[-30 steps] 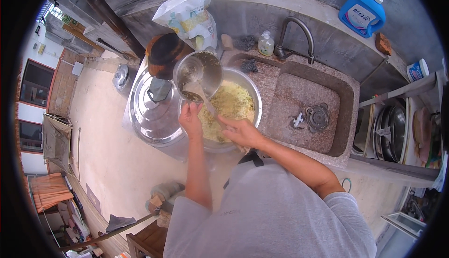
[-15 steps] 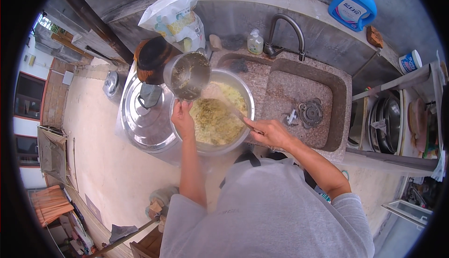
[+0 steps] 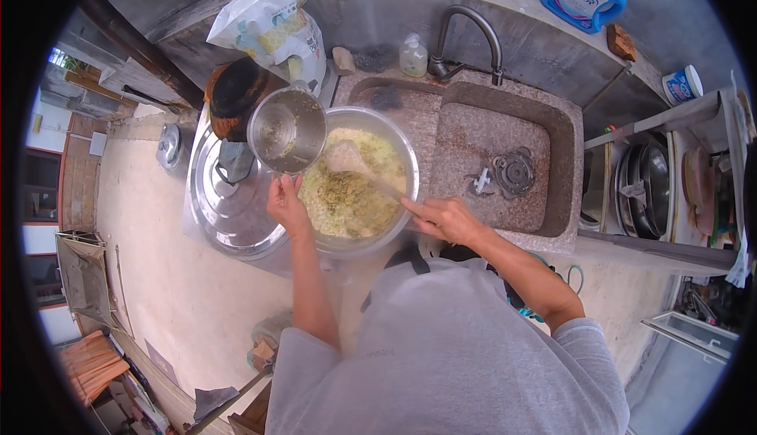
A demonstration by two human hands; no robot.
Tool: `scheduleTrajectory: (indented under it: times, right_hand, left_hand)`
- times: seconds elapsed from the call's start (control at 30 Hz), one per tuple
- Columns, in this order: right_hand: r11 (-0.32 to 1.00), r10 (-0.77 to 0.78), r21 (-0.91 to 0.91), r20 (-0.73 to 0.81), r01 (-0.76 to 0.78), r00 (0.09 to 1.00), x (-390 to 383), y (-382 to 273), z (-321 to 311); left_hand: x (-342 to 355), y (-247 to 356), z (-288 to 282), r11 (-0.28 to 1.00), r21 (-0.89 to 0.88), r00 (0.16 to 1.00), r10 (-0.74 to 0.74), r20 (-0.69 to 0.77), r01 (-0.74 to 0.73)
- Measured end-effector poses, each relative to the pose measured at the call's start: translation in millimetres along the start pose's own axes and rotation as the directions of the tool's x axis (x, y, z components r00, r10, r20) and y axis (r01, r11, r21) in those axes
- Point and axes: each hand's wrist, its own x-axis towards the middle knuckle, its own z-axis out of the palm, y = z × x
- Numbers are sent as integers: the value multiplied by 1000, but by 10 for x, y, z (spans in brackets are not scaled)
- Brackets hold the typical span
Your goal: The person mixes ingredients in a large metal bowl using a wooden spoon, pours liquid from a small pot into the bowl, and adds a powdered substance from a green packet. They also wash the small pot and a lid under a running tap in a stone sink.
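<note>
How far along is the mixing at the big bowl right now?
Looks done: the small steel pot in the left hand is nearly empty, only bits clinging inside. In hand: the right hand works a wooden spatula in the yellow-green mix filling the large steel bowl. Left: the clinging bits remain in the pot, and the mix looks unevenly coloured, so likely more stirring.

Small round steel pot [image 3: 286, 131]: tilted, mouth facing up, yellowish residue inside; held above the left rim of the large bowl.

Large round steel bowl [image 3: 409, 159]: upright, filled with yellow-green grainy mix.

Pale wooden spatula [image 3: 351, 163]: slanted, blade in the mix.
</note>
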Motion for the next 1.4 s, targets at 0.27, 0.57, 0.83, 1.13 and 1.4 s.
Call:
scheduleTrajectory:
  times: [0.27,0.57,0.83,1.13,1.4]
  right_hand:
    - [985,115,149,-202,-86,973,433,-20,205]
    - [946,257,189,50,-262,965,-521,-105,108]
    - [996,87,-36,297,-80,951,116,-73,459]
    - [1000,21,2,414,-23,910,281,16,473]
    - [986,166,-72,211,-154,963,563,267,517]
  left_hand:
    - [-56,-153,-31,980,-178,995,-99,-28,92]
    - [419,-52,-439,970,-230,975,-119,-188,74]
    - [327,-169,-1004,969,-237,960,-124,-252,63]
    - [233,116,-1094,973,-215,949,-147,-280,87]
    - [267,253,-515,958,-231,964,-212,-162,172]
